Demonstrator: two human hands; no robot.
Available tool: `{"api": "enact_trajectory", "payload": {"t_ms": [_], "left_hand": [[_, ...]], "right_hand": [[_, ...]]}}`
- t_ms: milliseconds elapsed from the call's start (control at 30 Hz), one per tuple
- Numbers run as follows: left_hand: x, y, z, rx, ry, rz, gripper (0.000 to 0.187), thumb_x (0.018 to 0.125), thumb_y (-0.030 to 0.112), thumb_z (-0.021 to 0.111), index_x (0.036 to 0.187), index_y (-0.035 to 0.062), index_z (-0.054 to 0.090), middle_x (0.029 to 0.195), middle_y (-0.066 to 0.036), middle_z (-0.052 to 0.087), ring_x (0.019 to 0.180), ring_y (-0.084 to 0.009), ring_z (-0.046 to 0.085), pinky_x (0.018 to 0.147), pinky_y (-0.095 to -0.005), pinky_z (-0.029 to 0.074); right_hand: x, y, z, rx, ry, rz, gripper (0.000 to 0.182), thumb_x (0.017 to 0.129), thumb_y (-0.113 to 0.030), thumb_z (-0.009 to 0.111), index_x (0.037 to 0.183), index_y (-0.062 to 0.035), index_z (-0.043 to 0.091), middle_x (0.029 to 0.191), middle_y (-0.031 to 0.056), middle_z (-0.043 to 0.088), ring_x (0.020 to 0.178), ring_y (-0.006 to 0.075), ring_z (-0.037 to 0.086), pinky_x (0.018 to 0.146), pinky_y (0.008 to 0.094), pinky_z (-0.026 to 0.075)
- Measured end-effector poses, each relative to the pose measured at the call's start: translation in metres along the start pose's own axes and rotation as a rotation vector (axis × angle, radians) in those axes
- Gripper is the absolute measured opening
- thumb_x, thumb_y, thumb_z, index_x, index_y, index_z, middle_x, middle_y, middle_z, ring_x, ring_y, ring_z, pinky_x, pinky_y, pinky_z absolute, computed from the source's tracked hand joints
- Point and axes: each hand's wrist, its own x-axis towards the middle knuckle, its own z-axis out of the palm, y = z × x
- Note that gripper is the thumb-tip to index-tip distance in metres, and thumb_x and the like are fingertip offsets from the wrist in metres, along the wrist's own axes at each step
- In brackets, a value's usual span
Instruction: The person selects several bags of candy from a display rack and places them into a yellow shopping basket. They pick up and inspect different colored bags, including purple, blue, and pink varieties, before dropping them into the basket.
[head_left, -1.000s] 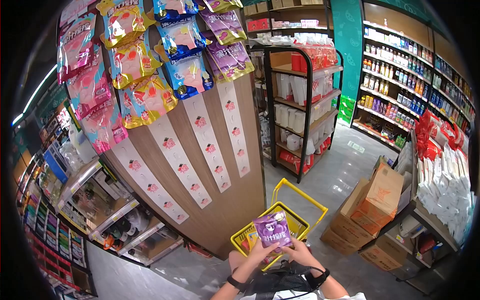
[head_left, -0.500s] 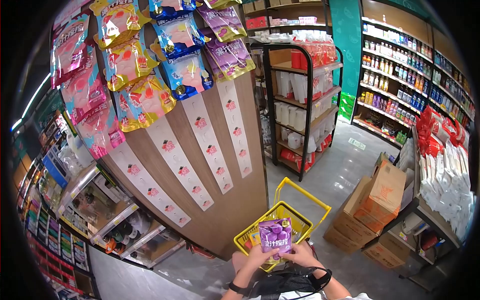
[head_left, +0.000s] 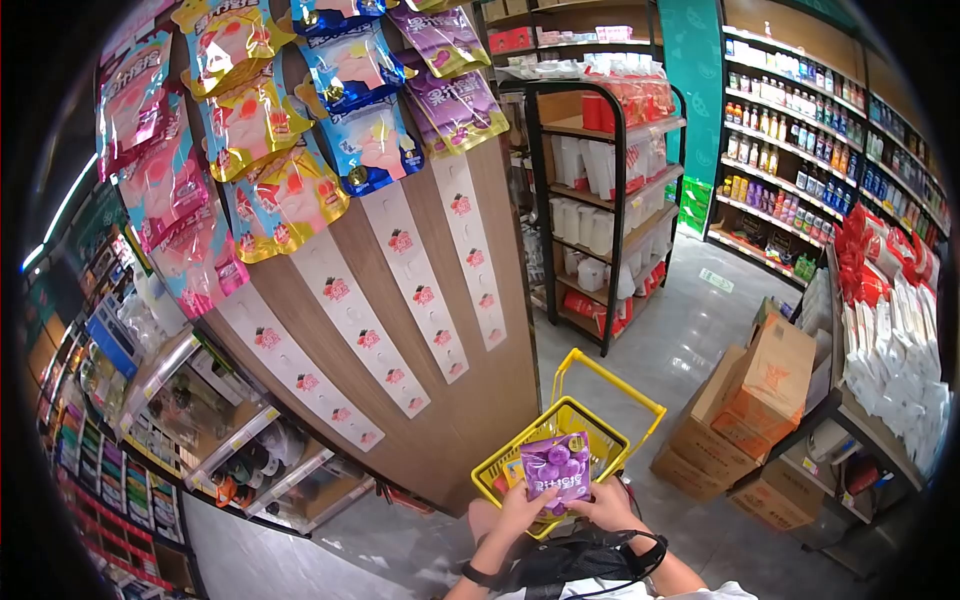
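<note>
A purple candy bag with grape pictures is held upright between my two hands, over a yellow shopping basket. My left hand grips its lower left edge and my right hand its lower right edge, thumbs in front. Part of the basket's inside is hidden behind the bag; a small yellow-orange package shows left of it. Similar purple bags hang on white strips on a wooden panel, beside blue, yellow and pink ones.
Cardboard boxes are stacked on the floor at the right, next to a shelf with red and white packages. A black rack stands ahead. Bottle shelves line the back right. More shelving is at the left.
The purple bag and both hands have shifted very slightly to the right. The bag tilts a little more and its top edge looks more bent.
</note>
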Motion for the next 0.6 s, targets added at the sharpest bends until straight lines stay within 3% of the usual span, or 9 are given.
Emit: {"api": "enact_trajectory", "payload": {"t_ms": [33, 133, 233, 333, 433, 600], "left_hand": [[0.000, -0.001, -0.001, 0.016, -0.002, -0.010, 0.022, 0.082, 0.015, 0.064, 0.097, 0.0031, 0.055, 0.085, 0.000, 0.061, 0.068, -0.0054, 0.057, 0.056, -0.0198, 0.046], [0.001, 0.000, -0.002, 0.031, 0.006, 0.009, 0.027, 0.079, 0.018, 0.067, 0.098, 0.0009, 0.057, 0.089, -0.004, 0.063, 0.076, -0.0092, 0.058, 0.068, -0.0243, 0.048], [-0.002, 0.008, -0.003, 0.058, 0.010, 0.044, 0.029, 0.078, 0.017, 0.068, 0.099, 0.0005, 0.057, 0.089, -0.005, 0.063, 0.078, -0.0094, 0.059, 0.069, -0.0243, 0.048], [-0.007, 0.020, -0.002, 0.054, -0.017, 0.057, 0.032, 0.077, 0.014, 0.069, 0.104, 0.0014, 0.055, 0.092, -0.003, 0.062, 0.081, -0.0101, 0.058, 0.073, -0.0244, 0.047], [-0.013, 0.035, -0.004, 0.129, -0.040, 0.007, 0.034, 0.076, 0.015, 0.070, 0.105, 0.0011, 0.057, 0.092, -0.003, 0.063, 0.080, -0.0092, 0.058, 0.075, -0.0234, 0.046], [-0.018, 0.050, -0.007, 0.193, -0.060, -0.067, 0.033, 0.077, 0.023, 0.069, 0.101, 0.0023, 0.060, 0.090, -0.002, 0.065, 0.079, -0.0069, 0.058, 0.073, -0.0221, 0.046]], "right_hand": [[-0.001, -0.001, -0.001, -0.018, -0.042, 0.045, 0.028, 0.077, -0.017, 0.068, 0.098, 0.0001, 0.060, 0.080, 0.0069, 0.064, 0.073, 0.0105, 0.058, 0.067, 0.0256, 0.047], [-0.001, 0.000, 0.000, -0.001, -0.038, 0.046, 0.029, 0.077, -0.017, 0.068, 0.099, -0.0004, 0.061, 0.082, 0.0069, 0.065, 0.074, 0.0104, 0.058, 0.068, 0.0258, 0.047], [-0.002, -0.004, -0.001, 0.007, -0.063, 0.082, 0.030, 0.077, -0.017, 0.069, 0.100, -0.0010, 0.061, 0.084, 0.0070, 0.066, 0.074, 0.0105, 0.058, 0.069, 0.0260, 0.047], [0.001, 0.012, 0.008, 0.150, 0.057, -0.017, 0.023, 0.070, -0.022, 0.073, 0.086, -0.0056, 0.068, 0.058, 0.0041, 0.060, 0.049, 0.0089, 0.056, 0.049, 0.0213, 0.042], [0.000, 0.005, 0.002, 0.103, 0.026, -0.051, 0.023, 0.073, -0.020, 0.072, 0.088, -0.0044, 0.066, 0.061, 0.0010, 0.060, 0.049, 0.0063, 0.052, 0.047, 0.0197, 0.040], [0.003, 0.027, 0.011, 0.391, -0.043, 0.083, 0.027, 0.077, -0.020, 0.069, 0.096, -0.0022, 0.062, 0.073, -0.0011, 0.060, 0.055, 0.0051, 0.049, 0.047, 0.0198, 0.038]]}}
